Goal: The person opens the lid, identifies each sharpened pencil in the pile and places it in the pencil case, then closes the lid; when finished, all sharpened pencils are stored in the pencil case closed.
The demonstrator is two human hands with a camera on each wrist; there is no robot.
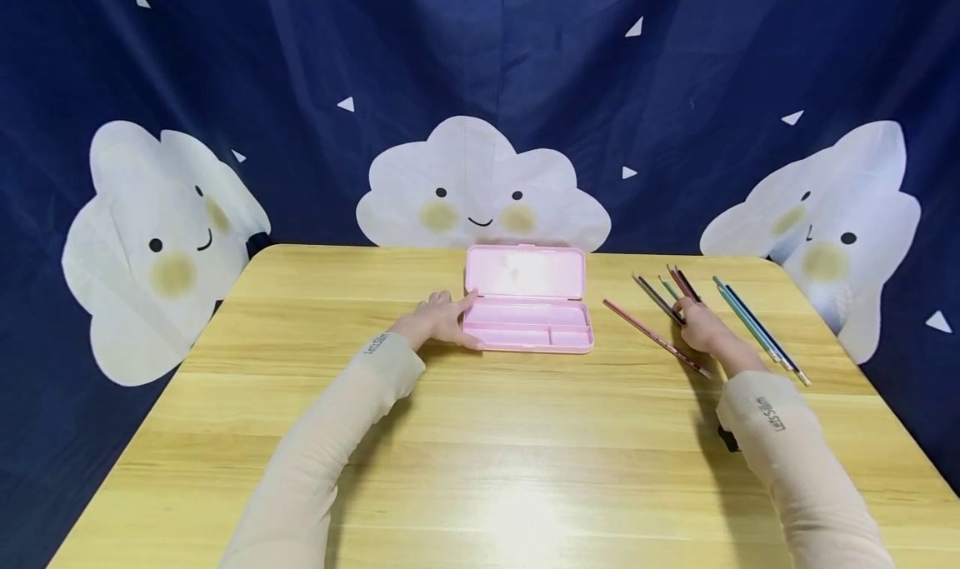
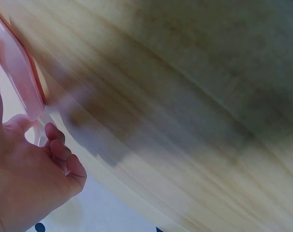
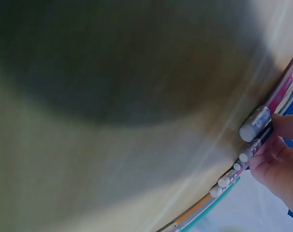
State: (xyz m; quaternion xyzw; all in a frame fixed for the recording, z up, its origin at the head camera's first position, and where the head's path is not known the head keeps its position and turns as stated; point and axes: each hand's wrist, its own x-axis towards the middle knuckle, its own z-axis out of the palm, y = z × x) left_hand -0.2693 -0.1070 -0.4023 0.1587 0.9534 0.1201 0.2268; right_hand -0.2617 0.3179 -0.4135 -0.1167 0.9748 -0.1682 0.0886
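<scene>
While the left hand (image 1: 435,319) holds the left end of the pink pencil case (image 1: 510,337), the right hand (image 1: 703,327) is over at the loose pencils (image 1: 654,295). The step in hand looks like getting a good hold of one pencil and keeping the case steady. The case sits near the back of the worktop (image 1: 465,469), with its lid (image 1: 525,272) open behind it and three little spaces inside. The left thumb is on the near side and the pointing finger is by the back corner, so they seem clamped on the case's end. The right thumb and fingers look pinched on a dark pencil (image 3: 266,133), but I cannot tell how tight.

The next move seems to call for a gentle lift, because other pencils lie right beside that one and could roll. A pink pencil (image 1: 652,335) lies between the case and the right hand, and some blue-green pencils (image 1: 752,323) lie on that hand's other side.

The head view looks right inside the case, but the right hand covers part of its bunch. The right wrist view shows the white rubber ends (image 3: 224,181) in a row. The left wrist view shows the case's outside wall and some bent left fingers.
</scene>
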